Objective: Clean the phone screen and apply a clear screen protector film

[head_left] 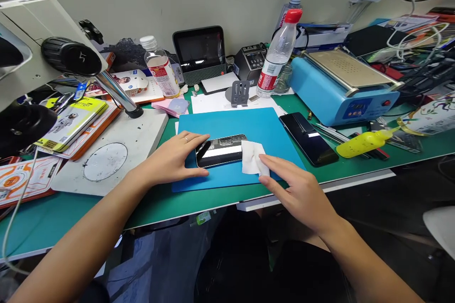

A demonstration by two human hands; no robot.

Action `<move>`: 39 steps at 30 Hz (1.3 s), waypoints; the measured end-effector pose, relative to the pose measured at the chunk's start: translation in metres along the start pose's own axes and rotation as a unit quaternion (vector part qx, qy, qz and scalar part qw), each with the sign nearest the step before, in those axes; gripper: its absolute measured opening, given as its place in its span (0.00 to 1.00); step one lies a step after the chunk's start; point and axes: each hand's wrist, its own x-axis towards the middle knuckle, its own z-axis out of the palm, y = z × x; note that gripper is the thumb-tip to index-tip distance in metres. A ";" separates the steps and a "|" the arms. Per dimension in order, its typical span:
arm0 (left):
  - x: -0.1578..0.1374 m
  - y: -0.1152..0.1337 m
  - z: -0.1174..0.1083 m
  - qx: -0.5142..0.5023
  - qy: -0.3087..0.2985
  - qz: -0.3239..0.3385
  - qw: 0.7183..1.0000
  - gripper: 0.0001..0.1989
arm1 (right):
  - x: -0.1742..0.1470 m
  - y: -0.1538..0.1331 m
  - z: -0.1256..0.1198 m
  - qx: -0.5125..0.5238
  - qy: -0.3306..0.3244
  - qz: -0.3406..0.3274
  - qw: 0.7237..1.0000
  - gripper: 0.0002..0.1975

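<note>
A smartphone with a dark, glossy, reflecting face lies flat on a blue mat. At its left end rests my left hand, thumb and fingers spread on either side of the phone's edge. My right hand pinches a folded white tissue between thumb and fingers. The tissue covers the phone's right end and hangs over onto the mat. To the right of the mat lies a second dark phone, apart from both hands.
A microscope stand rises at the left from its white base. Plastic bottles and a small screen device line the back. On the right are a blue heating-plate machine, tweezers and a yellow squeeze bottle.
</note>
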 end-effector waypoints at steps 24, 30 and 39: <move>-0.002 0.003 -0.002 0.064 0.026 -0.019 0.997 0.35 | 0.084 0.005 0.006 -0.084 -0.061 -0.053 0.993 0.28; 0.000 0.005 0.001 0.031 0.045 -0.015 0.998 0.31 | 0.111 -0.010 0.039 -0.047 -0.201 -0.156 0.966 0.41; 0.003 0.001 0.003 -0.226 0.133 -0.039 0.964 0.37 | 0.136 -0.003 0.031 0.002 -0.161 -0.219 0.962 0.38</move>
